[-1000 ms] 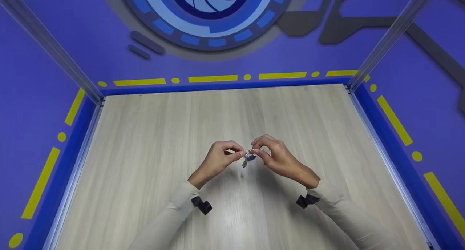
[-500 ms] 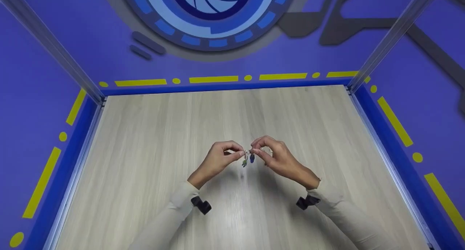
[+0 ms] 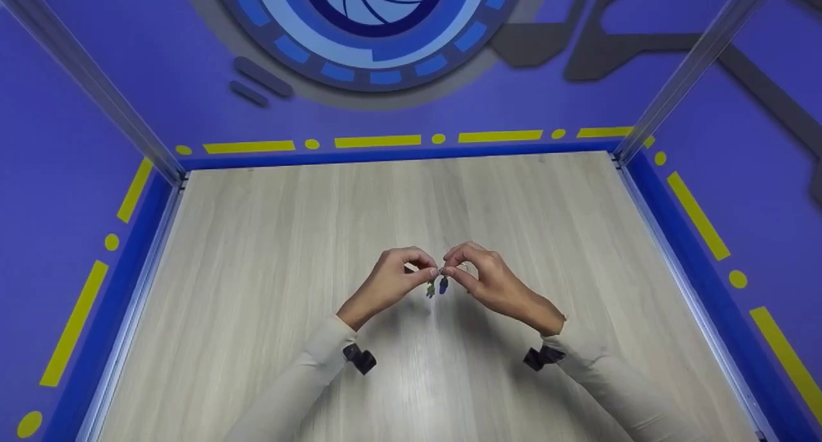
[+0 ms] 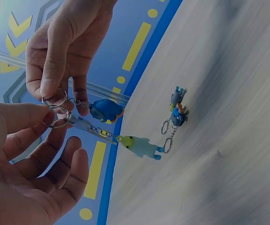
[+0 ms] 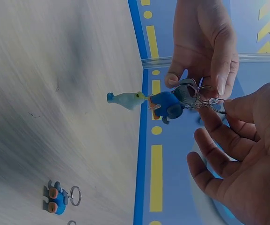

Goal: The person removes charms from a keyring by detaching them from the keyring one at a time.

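Near the middle of the table, my left hand (image 3: 401, 275) and right hand (image 3: 488, 278) meet fingertip to fingertip. The left thumb and fingers pinch the metal split ring (image 4: 60, 123) of a keychain whose pale green figure (image 4: 137, 145) hangs from a short chain. With thumb and forefinger, the right hand pinches another split ring (image 4: 55, 98), which carries a blue figure keychain (image 4: 105, 110). The two rings overlap between the hands. A grey piece (image 5: 187, 91) sits beside the left fingers in the right wrist view.
More keychains with small blue and grey figures (image 4: 178, 108) and split rings lie on the wooden table (image 3: 289, 236). One blue figure (image 5: 57, 199) shows in the right wrist view. Blue-purple panels (image 3: 148, 76) with yellow dashes wall in the back and sides.
The left hand has shifted slightly right, bringing its fingertips up to the right hand's. The hanging figures have swung a little and now hang side by side.
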{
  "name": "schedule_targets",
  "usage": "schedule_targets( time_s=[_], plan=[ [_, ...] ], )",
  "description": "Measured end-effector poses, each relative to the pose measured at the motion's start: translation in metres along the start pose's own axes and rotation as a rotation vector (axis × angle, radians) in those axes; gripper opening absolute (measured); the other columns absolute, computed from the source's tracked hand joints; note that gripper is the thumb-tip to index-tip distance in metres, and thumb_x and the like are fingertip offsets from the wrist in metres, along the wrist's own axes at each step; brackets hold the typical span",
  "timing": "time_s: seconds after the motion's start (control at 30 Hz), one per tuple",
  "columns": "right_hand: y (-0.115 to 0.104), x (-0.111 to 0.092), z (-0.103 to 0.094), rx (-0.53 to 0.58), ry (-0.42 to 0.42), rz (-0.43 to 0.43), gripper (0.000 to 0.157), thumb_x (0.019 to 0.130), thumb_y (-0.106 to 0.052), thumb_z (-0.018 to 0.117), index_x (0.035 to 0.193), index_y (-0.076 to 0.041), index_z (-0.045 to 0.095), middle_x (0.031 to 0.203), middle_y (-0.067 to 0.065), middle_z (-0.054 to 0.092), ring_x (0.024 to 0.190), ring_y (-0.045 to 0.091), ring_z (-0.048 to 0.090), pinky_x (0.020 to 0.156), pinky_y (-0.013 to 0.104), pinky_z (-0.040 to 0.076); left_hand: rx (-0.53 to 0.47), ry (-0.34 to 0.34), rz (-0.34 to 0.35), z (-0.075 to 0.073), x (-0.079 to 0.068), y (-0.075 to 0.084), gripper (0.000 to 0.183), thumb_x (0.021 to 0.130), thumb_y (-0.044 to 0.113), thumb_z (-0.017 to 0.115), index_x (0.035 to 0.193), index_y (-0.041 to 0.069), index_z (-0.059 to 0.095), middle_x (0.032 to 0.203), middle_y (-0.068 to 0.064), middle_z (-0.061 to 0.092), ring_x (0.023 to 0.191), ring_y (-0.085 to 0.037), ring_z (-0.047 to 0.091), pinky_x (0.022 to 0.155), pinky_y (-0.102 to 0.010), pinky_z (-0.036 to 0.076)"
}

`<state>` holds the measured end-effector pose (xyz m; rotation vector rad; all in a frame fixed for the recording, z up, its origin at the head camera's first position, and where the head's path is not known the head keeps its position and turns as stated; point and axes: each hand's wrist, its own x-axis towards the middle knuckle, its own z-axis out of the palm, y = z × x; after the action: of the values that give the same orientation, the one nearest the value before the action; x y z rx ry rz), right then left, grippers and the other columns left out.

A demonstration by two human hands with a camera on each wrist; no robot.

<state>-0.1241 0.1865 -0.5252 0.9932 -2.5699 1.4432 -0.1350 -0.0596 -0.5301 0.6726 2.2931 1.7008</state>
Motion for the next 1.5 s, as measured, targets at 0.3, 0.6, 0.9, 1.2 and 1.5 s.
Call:
schedule_targets(
  time_s=[0.3,0.6,0.9,1.2,1.5],
  plan=[
    [0.0028,-0.0016,0.0002,-0.008,-0.02,0.007,0.002,0.107,-0.007,0.072,0.107,-0.009,0.072,0.115,0.005,0.075,0.115,0.024,0.072,0.098,0.046,0.058,0.06,-0.013,-0.008,0.0022,0.0028,0.002,0.01,0.105,0.016,0.077,0.102,0.012,0.085,0.102,0.005,0.079,0.098,-0.014,0.072,0.092,-0.049,0.062],
    [0.0066,-0.0018,-0.0013,-0.022,-0.039,-0.012,0.006,0.109,-0.011,0.07,0.109,-0.005,0.071,0.105,0.002,0.076,0.099,0.017,0.072,0.088,0.04,0.059,0.051,-0.024,-0.005,0.0074,0.0039,0.0028,0.009,0.103,0.011,0.077,0.099,0.009,0.084,0.101,0.003,0.078,0.099,-0.014,0.07,0.091,-0.046,0.062],
    [0.0066,-0.0002,-0.0032,-0.065,-0.034,-0.038,0.007,0.107,-0.006,0.071,0.109,-0.006,0.078,0.109,0.005,0.078,0.1,0.021,0.073,0.087,0.039,0.06,0.047,-0.014,0.007,0.009,0.0044,0.0034,0.009,0.103,0.01,0.077,0.1,0.006,0.084,0.101,0.0,0.079,0.098,-0.014,0.072,0.09,-0.044,0.062],
    [0.0049,-0.0001,-0.0036,-0.073,-0.049,-0.038,0.008,0.109,-0.007,0.069,0.108,-0.006,0.076,0.106,0.004,0.077,0.098,0.019,0.073,0.085,0.04,0.06,0.06,-0.001,0.012,0.0083,0.0034,0.0032,0.01,0.104,0.01,0.076,0.099,0.006,0.083,0.1,0.001,0.079,0.095,-0.014,0.071,0.09,-0.048,0.062],
    [0.0057,-0.0004,-0.003,-0.095,-0.031,-0.044,0.007,0.109,-0.005,0.069,0.104,-0.005,0.074,0.1,0.005,0.075,0.091,0.014,0.068,0.081,0.036,0.058,0.09,0.037,0.062,0.0079,0.0019,0.0038,0.01,0.104,0.007,0.075,0.097,0.003,0.081,0.099,-0.004,0.079,0.09,-0.011,0.068,0.085,-0.039,0.059]
  ],
)
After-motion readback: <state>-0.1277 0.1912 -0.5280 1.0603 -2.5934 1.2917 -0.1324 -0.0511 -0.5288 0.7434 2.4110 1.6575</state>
